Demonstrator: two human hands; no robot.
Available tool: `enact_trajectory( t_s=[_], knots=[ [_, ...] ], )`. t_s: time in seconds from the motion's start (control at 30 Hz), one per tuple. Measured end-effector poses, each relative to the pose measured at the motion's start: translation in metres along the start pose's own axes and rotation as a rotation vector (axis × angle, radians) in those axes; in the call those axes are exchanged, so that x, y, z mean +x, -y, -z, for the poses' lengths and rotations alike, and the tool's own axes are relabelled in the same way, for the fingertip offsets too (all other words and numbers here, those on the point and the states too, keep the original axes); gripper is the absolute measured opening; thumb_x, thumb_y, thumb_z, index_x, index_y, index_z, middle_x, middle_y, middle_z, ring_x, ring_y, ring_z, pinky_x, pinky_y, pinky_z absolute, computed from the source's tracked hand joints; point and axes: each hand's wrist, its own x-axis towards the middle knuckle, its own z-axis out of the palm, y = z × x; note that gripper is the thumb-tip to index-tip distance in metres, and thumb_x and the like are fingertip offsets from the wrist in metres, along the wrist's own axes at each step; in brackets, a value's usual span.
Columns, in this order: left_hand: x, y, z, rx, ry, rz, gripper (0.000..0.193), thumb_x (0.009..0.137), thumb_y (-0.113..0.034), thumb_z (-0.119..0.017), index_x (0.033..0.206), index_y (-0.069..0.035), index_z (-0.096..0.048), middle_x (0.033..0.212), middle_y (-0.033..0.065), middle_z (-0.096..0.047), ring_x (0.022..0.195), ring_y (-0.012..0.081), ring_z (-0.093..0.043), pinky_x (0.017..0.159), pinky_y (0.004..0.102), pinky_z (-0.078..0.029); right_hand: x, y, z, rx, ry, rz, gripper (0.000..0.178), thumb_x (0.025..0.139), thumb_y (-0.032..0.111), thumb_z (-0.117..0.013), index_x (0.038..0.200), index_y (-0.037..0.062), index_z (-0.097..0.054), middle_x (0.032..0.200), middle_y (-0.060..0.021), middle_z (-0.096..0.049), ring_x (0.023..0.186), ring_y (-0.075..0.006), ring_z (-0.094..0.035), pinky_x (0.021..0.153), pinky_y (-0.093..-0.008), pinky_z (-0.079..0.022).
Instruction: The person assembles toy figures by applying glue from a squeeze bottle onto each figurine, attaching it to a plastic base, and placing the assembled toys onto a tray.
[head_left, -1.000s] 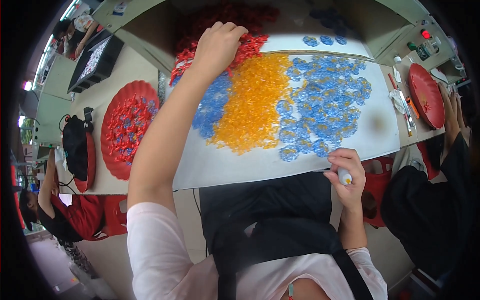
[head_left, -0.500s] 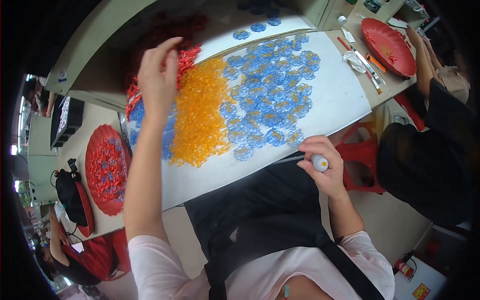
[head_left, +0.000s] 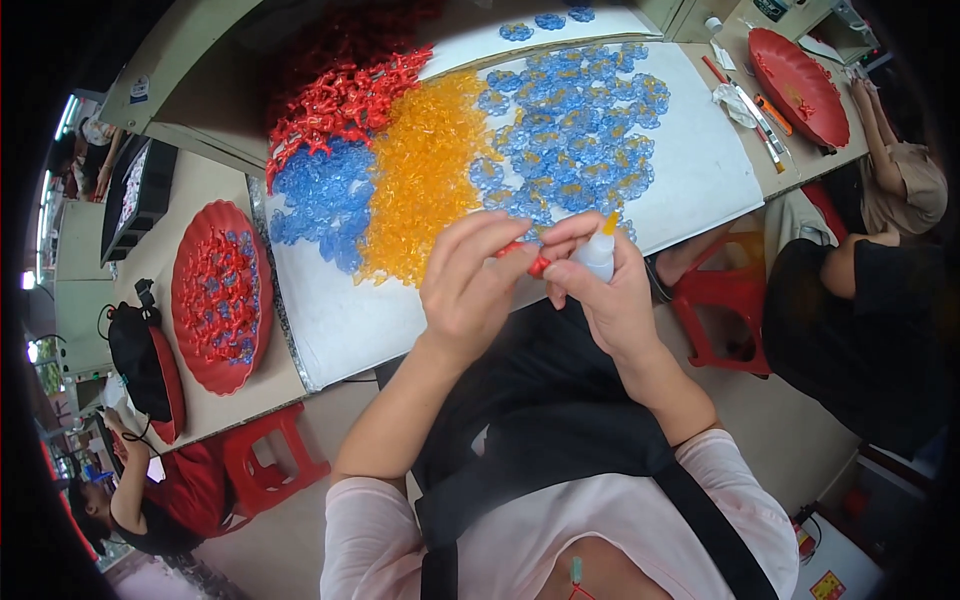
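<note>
In front of my apron, my left hand (head_left: pixel 468 285) pinches a small glossy red plastic piece (head_left: pixel 538 266), partly hidden by the fingers. Close against it, my right hand (head_left: pixel 618 315) grips a small white squeeze bottle (head_left: pixel 597 258) with a yellow tip pointing up; its fingertips also meet the red piece. Beyond my hands, on white sheeting (head_left: pixel 700 190), lie a heap of red pieces (head_left: pixel 345 105), a patch of clear blue pieces (head_left: pixel 325 195) and a band of amber pieces (head_left: pixel 425 180). Right of these spread many blue flower-shaped pieces (head_left: pixel 585 130) with yellow bits on them.
A scalloped red tray (head_left: pixel 226 383) of red and blue pieces stands left; another red tray (head_left: pixel 765 50) is at far right. Near it lie an orange-handled cutter (head_left: pixel 773 116) and a brush (head_left: pixel 776 155). Red stools (head_left: pixel 715 330) and other people sit at both sides.
My left hand has come back from the red heap with a red piece and met my right hand. The bottle, before end-on, now tilts tip upward.
</note>
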Motion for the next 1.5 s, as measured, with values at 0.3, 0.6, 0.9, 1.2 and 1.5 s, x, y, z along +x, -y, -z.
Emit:
enact_trajectory(
  t_s=[0.3, 0.6, 0.9, 1.2, 1.5],
  knots=[
    [-0.013, -0.022, 0.007, -0.091, 0.015, 0.390, 0.031, 0.062, 0.007, -0.066, 0.090, -0.004, -0.059, 0.112, 0.0189, -0.049, 0.092, 0.0277, -0.056, 0.076, 0.0311, -0.048, -0.005, -0.006, 0.005, -0.285, 0.051, 0.140, 0.011, 0.072, -0.004, -0.062, 0.080, 0.0006, -0.057, 0.081, -0.0058, -0.058, 0.073, -0.0108, -0.056, 0.065, -0.0227, -0.044],
    [-0.016, -0.028, 0.025, -1.158, 0.043, 1.188, 0.043, 0.078, -0.002, -0.055, 0.116, 0.002, -0.037, 0.100, 0.0173, -0.055, 0.093, 0.0203, -0.054, 0.084, 0.0307, -0.042, -0.011, -0.002, 0.009, -0.716, 0.146, 0.475, 0.016, 0.067, -0.011, -0.060, 0.079, 0.0001, -0.058, 0.080, -0.0111, -0.058, 0.073, -0.0179, -0.057, 0.065, -0.0253, -0.045],
    [-0.027, -0.030, 0.018, -1.247, -0.014, 1.091, 0.022, 0.075, 0.002, -0.057, 0.096, -0.001, -0.050, 0.099, 0.0118, -0.055, 0.095, 0.0176, -0.053, 0.087, 0.0310, -0.040, -0.016, 0.000, 0.016, -0.805, 0.122, 0.573, 0.022, 0.065, -0.010, -0.060, 0.083, 0.0009, -0.055, 0.084, -0.0110, -0.056, 0.070, -0.0163, -0.055, 0.061, -0.0242, -0.044],
    [-0.032, -0.031, 0.018, -1.258, -0.045, 1.040, 0.023, 0.075, 0.002, -0.058, 0.097, -0.001, -0.050, 0.099, 0.0130, -0.056, 0.098, 0.0177, -0.052, 0.088, 0.0315, -0.040, -0.036, 0.010, 0.040, -0.321, 0.125, 0.299, 0.036, 0.070, 0.000, -0.043, 0.104, 0.0020, -0.030, 0.106, -0.0156, -0.036, 0.072, -0.0161, -0.051, 0.061, -0.0252, -0.044],
    [-0.030, -0.035, 0.021, -1.228, -0.070, 1.118, 0.025, 0.075, -0.002, -0.059, 0.097, -0.001, -0.047, 0.097, 0.0142, -0.055, 0.093, 0.0205, -0.054, 0.085, 0.0310, -0.040, -0.045, 0.022, 0.035, -0.453, 0.107, 0.261, 0.043, 0.076, 0.002, -0.054, 0.117, -0.0030, -0.041, 0.108, -0.0167, -0.038, 0.089, -0.0246, -0.054, 0.065, -0.0301, -0.052]
  ],
)
